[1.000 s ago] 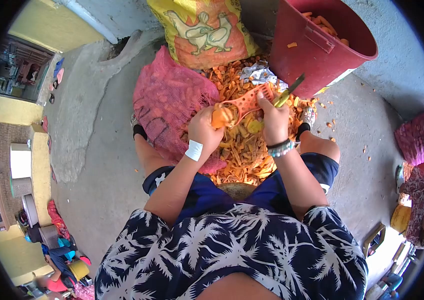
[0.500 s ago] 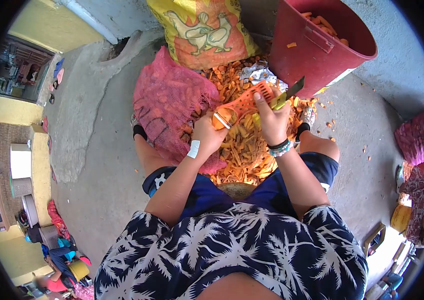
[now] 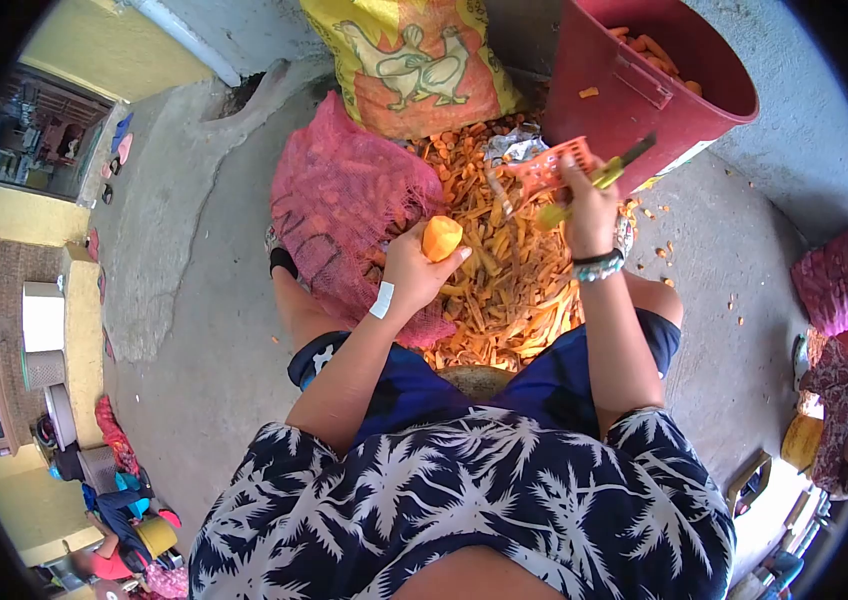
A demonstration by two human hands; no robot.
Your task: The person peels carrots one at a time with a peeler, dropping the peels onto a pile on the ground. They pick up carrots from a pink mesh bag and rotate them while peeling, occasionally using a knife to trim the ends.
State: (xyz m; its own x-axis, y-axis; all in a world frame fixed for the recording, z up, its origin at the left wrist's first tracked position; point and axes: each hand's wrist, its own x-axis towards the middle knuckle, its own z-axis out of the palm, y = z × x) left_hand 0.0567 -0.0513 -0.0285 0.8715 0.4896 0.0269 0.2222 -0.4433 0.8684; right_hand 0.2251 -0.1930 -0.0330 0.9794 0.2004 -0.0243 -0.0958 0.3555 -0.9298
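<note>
My left hand (image 3: pixel 414 270) is wrapped round a peeled carrot (image 3: pixel 441 239), whose blunt, bright orange end faces up. To its right, my right hand (image 3: pixel 592 212) grips an orange peeler (image 3: pixel 544 171) with a holed handle, its blade end pointing left and blurred. The same hand also holds a knife (image 3: pixel 634 152) with a yellow-green handle, its dark blade pointing up and right. Below both hands spreads a heap of carrot peels (image 3: pixel 509 300). A pink mesh sack (image 3: pixel 344 215) of carrots lies left of my left hand.
A tall red bin (image 3: pixel 599 120) with carrots inside stands behind my right hand. At the back is a yellow and orange sack (image 3: pixel 414 75) printed with chickens. Purple sacks (image 3: pixel 834 275) lie at the right. Another person (image 3: pixel 124 525) is at the lower left.
The peeler has come away from the carrot as my right hand moved right and slightly up with peeler and knife. My left hand keeps the carrot, its end now uncovered.
</note>
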